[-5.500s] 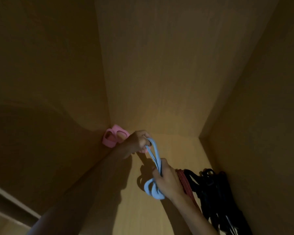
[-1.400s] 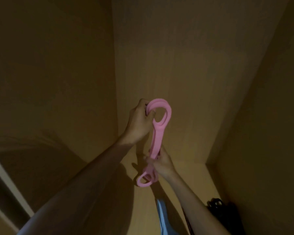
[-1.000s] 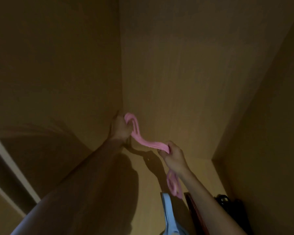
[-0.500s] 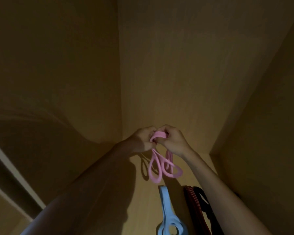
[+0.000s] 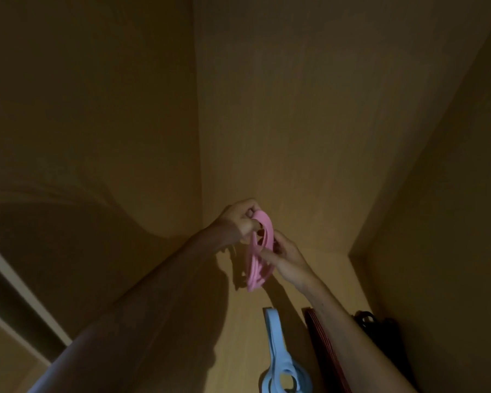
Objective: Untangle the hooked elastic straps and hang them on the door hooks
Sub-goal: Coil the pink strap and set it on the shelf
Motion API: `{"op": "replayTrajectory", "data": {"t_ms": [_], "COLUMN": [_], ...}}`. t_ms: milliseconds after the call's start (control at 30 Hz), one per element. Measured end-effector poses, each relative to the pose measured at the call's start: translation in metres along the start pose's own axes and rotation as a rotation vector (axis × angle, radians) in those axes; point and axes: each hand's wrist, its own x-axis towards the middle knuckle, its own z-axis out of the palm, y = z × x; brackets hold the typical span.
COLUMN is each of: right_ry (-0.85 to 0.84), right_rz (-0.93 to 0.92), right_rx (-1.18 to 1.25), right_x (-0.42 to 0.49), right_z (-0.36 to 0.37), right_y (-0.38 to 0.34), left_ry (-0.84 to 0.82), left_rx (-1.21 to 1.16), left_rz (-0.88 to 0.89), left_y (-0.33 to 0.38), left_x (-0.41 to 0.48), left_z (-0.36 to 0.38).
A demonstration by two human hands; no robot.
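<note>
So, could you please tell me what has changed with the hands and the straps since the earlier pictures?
The light blue rubber strap was let go and now lies flat. The left hand and right hand took up the pink rubber strap from the corner, stretched it apart, then gathered it into folded loops. The dark red strap and black straps stayed at right.

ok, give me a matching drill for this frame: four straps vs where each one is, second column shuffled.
1 pink strap
2 blue strap
3 dark red strap
4 black straps

a dim corner, far right
b gripped by left hand and right hand
c bottom centre, untouched
d between blue strap and black straps

Pairs: 1-b, 2-c, 3-d, 4-a
</note>
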Motion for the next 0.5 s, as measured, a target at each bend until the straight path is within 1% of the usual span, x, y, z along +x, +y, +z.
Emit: {"op": "replayTrajectory", "data": {"t_ms": [133, 333, 433, 500], "right_ry": [-0.018, 0.057, 0.062, 0.076], "right_rz": [0.008, 0.069, 0.116, 0.148], "right_rx": [0.07, 0.175, 0.246, 0.239], "right_x": [-0.007, -0.009, -0.011, -0.017], "right_z": [0.017, 0.042, 0.051, 0.058], "right_y": [0.006, 0.017, 0.021, 0.024], "left_ry": [-0.02, -0.071, -0.068, -0.013], "left_rx": [-0.096, -0.266, -0.264, -0.221], "left_rz": [0.0, -0.022, -0.023, -0.057], "left_y": [-0.002, -0.005, -0.009, -0.017], "left_x": [0.001, -0.003, -0.006, -0.006], "left_z": [0.004, 0.003, 0.0, -0.001]}}
